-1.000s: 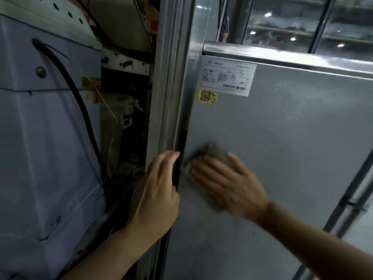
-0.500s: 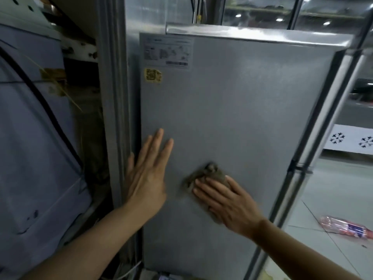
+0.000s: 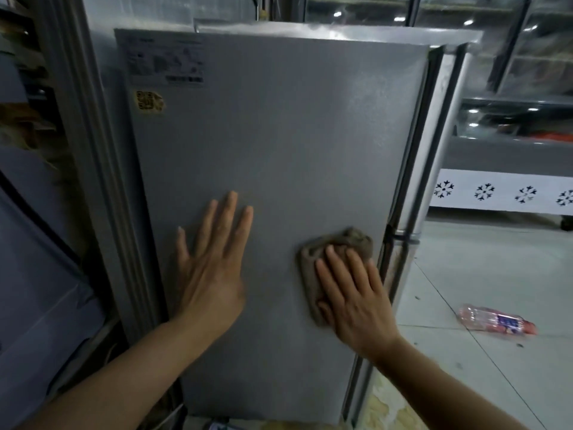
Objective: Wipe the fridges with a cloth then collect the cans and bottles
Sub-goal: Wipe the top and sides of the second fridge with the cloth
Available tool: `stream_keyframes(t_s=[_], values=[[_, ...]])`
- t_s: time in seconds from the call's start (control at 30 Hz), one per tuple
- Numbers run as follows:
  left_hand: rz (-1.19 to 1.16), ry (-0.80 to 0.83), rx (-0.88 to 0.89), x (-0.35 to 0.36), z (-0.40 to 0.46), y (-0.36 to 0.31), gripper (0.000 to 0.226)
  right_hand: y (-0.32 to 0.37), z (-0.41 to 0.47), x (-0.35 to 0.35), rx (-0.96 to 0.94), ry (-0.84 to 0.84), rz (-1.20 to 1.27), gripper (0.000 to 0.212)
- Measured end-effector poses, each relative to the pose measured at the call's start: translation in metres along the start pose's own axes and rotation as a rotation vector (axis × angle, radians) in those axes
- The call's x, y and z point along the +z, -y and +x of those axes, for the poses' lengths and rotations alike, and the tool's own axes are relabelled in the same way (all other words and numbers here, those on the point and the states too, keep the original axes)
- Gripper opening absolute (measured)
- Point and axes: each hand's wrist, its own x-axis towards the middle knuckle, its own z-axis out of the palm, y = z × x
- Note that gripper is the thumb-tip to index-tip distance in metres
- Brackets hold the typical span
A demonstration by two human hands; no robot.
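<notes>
Two hands on the fridge (image 3: pixel 279 144) at once: my left hand (image 3: pixel 214 268) lies flat on its grey side panel, fingers straight and spread, holding nothing, just bracing. My right hand (image 3: pixel 353 296) presses the cloth (image 3: pixel 338 243) against the same panel, over toward the right edge near the dark door seal, fingers straight on top of it, not curled round it. That cloth is a brownish wad, bunched and soft, so I judge it will fold and creep under my palm; flat pressure from the whole hand should keep it where I want it, and a pinch at one edge would only let it trail. I expect the panel to be stiff and smooth, easy to slide across, and the fridge to be heavy enough to take a push, though I brace it all the same. Up at the far left corner sit a printed label (image 3: pixel 164 62) and a yellow sticker (image 3: pixel 149 100), and I would go gently there, since paper edges may lift. Down on the tiled floor (image 3: pixel 465 274) to the right lies a plastic bottle (image 3: pixel 496 321) on its side, well apart from the fridge; it looks light and thin-walled, likely to roll, so I would take it round the middle.
</notes>
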Motion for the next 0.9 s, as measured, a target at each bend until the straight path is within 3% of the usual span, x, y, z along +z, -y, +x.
stream_keyframes(t_s=[0.1, 0.23, 0.33, 0.47, 0.7, 0.9], values=[[0.018, -0.028, 0.05, 0.001, -0.004, -0.01, 0.106, 0.002, -0.021, -0.002, 0.004, 0.05, 0.014, 0.059], [0.032, -0.006, 0.191, 0.01, -0.005, -0.034, 0.114, -0.03, 0.035, -0.024, 0.25, -0.133, 0.045, 0.061], [0.034, 0.001, 0.159, 0.021, -0.002, -0.044, 0.118, -0.063, 0.084, -0.043, 0.356, -0.244, 0.023, 0.061], [0.059, -0.017, 0.148, 0.032, 0.001, -0.038, 0.121, -0.062, 0.088, -0.035, 0.416, -0.241, 0.023, 0.064], [0.076, 0.018, 0.149, 0.021, 0.001, -0.038, 0.114, -0.02, -0.003, -0.004, 0.24, -0.066, 0.1, 0.061], [0.04, -0.011, 0.154, -0.008, 0.004, -0.042, 0.104, -0.027, 0.014, -0.022, 0.198, -0.133, 0.273, 0.056]])
